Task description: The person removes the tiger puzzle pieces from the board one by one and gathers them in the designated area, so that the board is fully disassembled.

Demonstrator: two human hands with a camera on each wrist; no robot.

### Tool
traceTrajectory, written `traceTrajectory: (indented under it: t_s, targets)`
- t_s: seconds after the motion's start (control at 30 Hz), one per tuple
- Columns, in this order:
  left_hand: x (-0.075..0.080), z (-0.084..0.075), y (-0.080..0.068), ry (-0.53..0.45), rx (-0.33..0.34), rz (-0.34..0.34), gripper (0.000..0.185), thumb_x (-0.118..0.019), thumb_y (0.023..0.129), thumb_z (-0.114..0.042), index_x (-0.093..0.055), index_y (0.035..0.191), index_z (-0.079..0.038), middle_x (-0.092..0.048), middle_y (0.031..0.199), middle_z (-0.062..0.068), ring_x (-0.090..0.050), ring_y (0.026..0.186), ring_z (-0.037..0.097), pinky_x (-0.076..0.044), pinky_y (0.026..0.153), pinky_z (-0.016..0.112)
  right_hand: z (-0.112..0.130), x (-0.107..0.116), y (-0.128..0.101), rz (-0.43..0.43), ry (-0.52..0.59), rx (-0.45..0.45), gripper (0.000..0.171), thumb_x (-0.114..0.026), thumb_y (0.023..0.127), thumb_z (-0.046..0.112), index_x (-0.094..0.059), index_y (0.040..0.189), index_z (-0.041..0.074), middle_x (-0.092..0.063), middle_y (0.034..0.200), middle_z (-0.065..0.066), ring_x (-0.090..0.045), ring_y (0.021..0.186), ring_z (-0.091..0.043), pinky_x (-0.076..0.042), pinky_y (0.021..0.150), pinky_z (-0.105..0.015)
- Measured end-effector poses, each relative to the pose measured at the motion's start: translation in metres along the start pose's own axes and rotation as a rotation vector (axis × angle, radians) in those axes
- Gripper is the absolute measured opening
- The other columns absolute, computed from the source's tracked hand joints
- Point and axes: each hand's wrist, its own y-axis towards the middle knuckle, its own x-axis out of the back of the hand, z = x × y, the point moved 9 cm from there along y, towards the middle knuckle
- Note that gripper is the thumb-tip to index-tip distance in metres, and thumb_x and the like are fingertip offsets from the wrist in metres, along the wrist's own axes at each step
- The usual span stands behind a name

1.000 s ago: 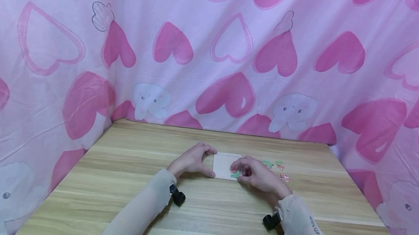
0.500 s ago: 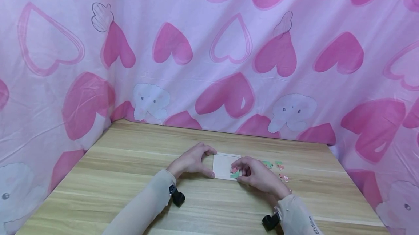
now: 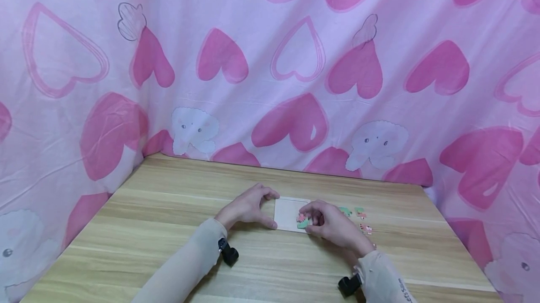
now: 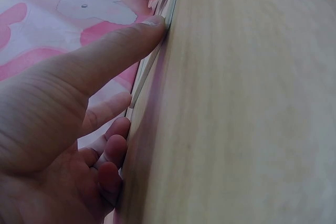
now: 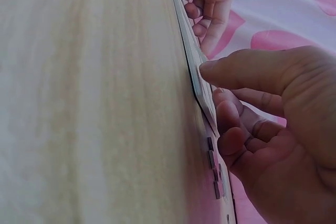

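The left hand [image 3: 249,209] braces the board's [image 3: 287,211] left edge, thumb and curled fingers pinching it so it stays put; the right hand [image 3: 331,225] pinches a puzzle piece [image 3: 302,221] at the board's right part, fingers narrow; loose pieces [image 3: 358,218] lie just right of the board.

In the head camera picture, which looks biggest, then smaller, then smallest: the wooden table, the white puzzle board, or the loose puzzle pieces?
1. Wooden table, biggest by far.
2. White puzzle board.
3. Loose puzzle pieces, each tiny; they look alike in size.
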Motion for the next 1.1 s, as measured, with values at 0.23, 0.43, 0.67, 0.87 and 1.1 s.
traceTrajectory:
  t_s: [0.23, 0.43, 0.67, 0.87, 1.1]
  targets:
    - [0.000, 0.000, 0.000, 0.001, 0.004, 0.004, 0.084, -0.108, 0.071, -0.036, -0.070, 0.145, -0.020, -0.061, 0.130, 0.004, -0.057, 0.118, 0.022, -0.049, 0.112, 0.048, -0.004, 0.003, 0.000, -0.029, 0.037, -0.011, 0.039, -0.089, 0.095, 0.009, -0.076, 0.131, 0.012, -0.068, 0.106, -0.004, -0.060, 0.094, -0.021, -0.052, 0.075, -0.026]
    - [0.000, 0.001, 0.001, 0.009, 0.003, 0.003, 0.084, -0.108, 0.071, -0.037, -0.070, 0.145, -0.021, -0.061, 0.130, 0.003, -0.057, 0.120, 0.022, -0.049, 0.114, 0.048, -0.007, 0.007, 0.001, -0.047, 0.070, -0.014, 0.041, -0.091, 0.093, 0.009, -0.076, 0.131, 0.011, -0.069, 0.106, -0.007, -0.061, 0.092, -0.021, -0.053, 0.075, -0.025]
    - [0.000, 0.000, 0.001, 0.010, -0.008, 0.000, 0.085, -0.108, 0.071, -0.038, -0.070, 0.145, -0.019, -0.061, 0.130, 0.004, -0.057, 0.119, 0.022, -0.049, 0.113, 0.048, -0.008, 0.015, -0.001, -0.060, 0.067, -0.026, 0.043, -0.089, 0.094, 0.008, -0.076, 0.134, 0.010, -0.069, 0.103, -0.004, -0.062, 0.092, -0.021, -0.054, 0.076, -0.025]
    - [0.000, 0.000, 0.000, 0.005, -0.013, 0.000, 0.085, -0.109, 0.071, -0.036, -0.070, 0.145, -0.019, -0.060, 0.129, 0.004, -0.057, 0.118, 0.021, -0.049, 0.112, 0.047, -0.006, 0.034, -0.008, -0.109, 0.067, -0.036, 0.041, -0.087, 0.097, 0.009, -0.075, 0.136, 0.011, -0.068, 0.100, -0.004, -0.063, 0.088, -0.020, -0.056, 0.075, -0.026]
    - [0.001, 0.001, 0.000, 0.001, -0.007, -0.001, 0.086, -0.109, 0.070, -0.036, -0.070, 0.145, -0.019, -0.060, 0.130, 0.004, -0.057, 0.120, 0.022, -0.049, 0.115, 0.049, -0.008, 0.056, -0.021, -0.163, 0.025, -0.046, 0.041, -0.085, 0.099, 0.012, -0.075, 0.138, 0.016, -0.069, 0.101, -0.002, -0.062, 0.086, -0.020, -0.055, 0.074, -0.027]
